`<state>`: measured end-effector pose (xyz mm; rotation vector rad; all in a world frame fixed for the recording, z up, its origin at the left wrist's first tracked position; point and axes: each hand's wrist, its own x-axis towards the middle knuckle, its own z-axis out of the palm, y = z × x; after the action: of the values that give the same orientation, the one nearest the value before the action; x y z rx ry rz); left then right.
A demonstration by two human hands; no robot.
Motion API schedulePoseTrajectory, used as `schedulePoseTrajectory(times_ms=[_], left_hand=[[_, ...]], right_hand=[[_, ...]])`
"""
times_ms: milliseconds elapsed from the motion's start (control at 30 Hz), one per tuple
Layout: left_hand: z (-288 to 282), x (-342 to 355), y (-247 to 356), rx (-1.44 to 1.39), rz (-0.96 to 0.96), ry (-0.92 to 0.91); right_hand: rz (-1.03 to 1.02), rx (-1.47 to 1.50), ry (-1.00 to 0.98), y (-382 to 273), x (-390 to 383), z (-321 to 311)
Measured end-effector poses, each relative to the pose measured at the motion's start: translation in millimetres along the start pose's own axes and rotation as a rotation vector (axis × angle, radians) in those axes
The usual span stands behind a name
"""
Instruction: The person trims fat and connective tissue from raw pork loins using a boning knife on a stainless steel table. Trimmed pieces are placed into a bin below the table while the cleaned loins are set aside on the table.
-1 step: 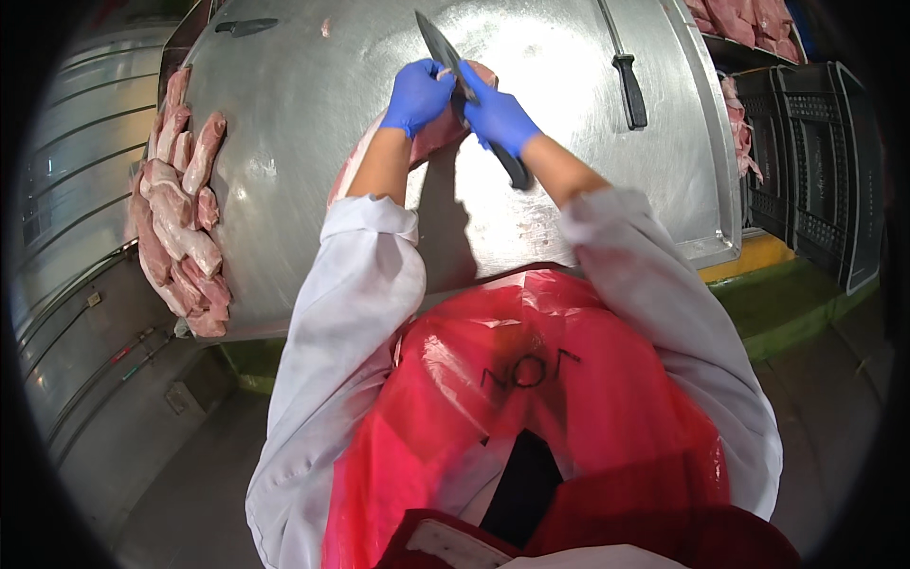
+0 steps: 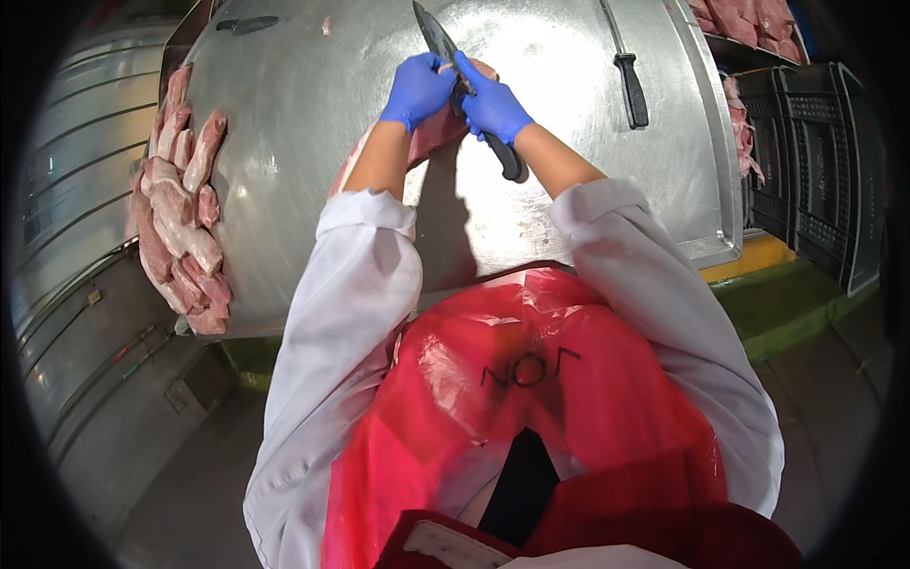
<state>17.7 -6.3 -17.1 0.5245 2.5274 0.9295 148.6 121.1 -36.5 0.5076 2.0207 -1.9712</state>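
A long slab of pink meat [image 2: 439,136] is worked at 12 o'clock on a metal table [image 2: 303,114], partly hidden beneath 2 blue-gloved hands. A black-handled knife [image 2: 441,40] is grasped in the right hand [image 2: 498,112], its fingers wrapped around the handle and its blade pointed toward 12 o'clock across the slab's far end. The fingers of the left hand [image 2: 417,92] are bunched beside the blade, a small pale bit showing at their tips; whether it is pinched cannot be told. Work on the slab is judged to be unfinished, since most of it is seen as 1 long piece; how much has been trimmed is hidden by the gloves. Separate cuts are already gathered in a pile of meat [image 2: 175,213] between 9 and 10 o'clock, and a small scrap [image 2: 327,28] is seen at 11. A spare knife [image 2: 248,26] is left lying between 10 and 11 o'clock, a sharpening steel [image 2: 635,95] between 1 and 2. More meat [image 2: 749,24] is heaped beyond the table's corner, above a black crate [image 2: 810,161] at 2 o'clock.
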Motion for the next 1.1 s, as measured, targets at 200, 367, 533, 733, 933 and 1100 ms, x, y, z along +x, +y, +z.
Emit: schedulePoseTrajectory(times_ms=[200,367,533,733,933,1100], left_hand=[[-45,40,6,0.197,0.090,-0.181],[-48,87,-19,0.522,0.351,-0.164],[-60,78,6,0.215,0.262,-0.237],[-78,65,20,0.059,0.116,-0.183],[-98,61,24,-0.076,0.151,-0.248],[-120,61,1,-0.183,0.101,-0.122]], right_hand=[[0.065,0.001,-0.198,8,-65,9],[0.008,0.142,-0.095,-18,-2,29],[0.034,0.159,-0.135,-4,-74,49],[0.003,-0.029,-0.071,-30,-45,76],[-0.064,-0.056,-0.079,-13,-14,83],[-0.127,-0.090,-0.142,1,-87,117]])
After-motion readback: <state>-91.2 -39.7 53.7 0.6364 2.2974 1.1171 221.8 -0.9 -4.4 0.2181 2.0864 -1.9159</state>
